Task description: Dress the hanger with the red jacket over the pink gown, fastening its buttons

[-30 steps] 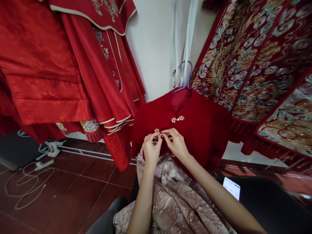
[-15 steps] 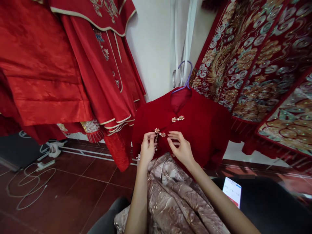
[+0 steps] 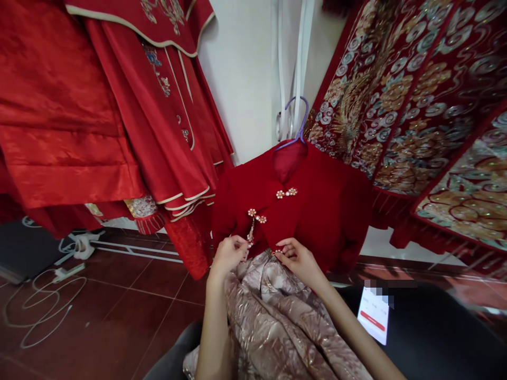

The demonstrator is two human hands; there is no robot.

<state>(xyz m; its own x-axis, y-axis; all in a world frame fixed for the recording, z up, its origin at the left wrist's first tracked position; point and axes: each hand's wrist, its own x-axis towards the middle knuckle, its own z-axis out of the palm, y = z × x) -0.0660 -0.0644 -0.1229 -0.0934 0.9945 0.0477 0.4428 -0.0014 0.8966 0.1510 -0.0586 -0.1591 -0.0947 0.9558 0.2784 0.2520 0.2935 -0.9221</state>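
Note:
A dark red velvet jacket [image 3: 325,211] hangs on a purple hanger [image 3: 303,119] in front of me. Two flower-shaped pearl frog buttons are fastened on it, an upper one [image 3: 286,193] and a middle one [image 3: 257,216], from which a beaded tassel [image 3: 250,232] dangles. My left hand [image 3: 228,256] is closed in a pinch at the jacket's front edge, beside the tassel's lower end. Opposite it, my right hand [image 3: 299,258] pinches a lower frog button [image 3: 277,252] on the other front edge. Both sets of fingertips partly cover what they grip.
Shiny patterned brownish-pink fabric [image 3: 277,322] drapes over my lap below the jacket. Red garments [image 3: 170,116] hang on the left, and an embroidered one [image 3: 415,116] on the right. A lit phone [image 3: 373,316] lies on a black surface at right. White cables [image 3: 47,301] trail over the tiled floor.
Both hands have moved down from the middle frog button to the lower one. That middle button is fastened and uncovered, and my right fingers have closed from a looser pose.

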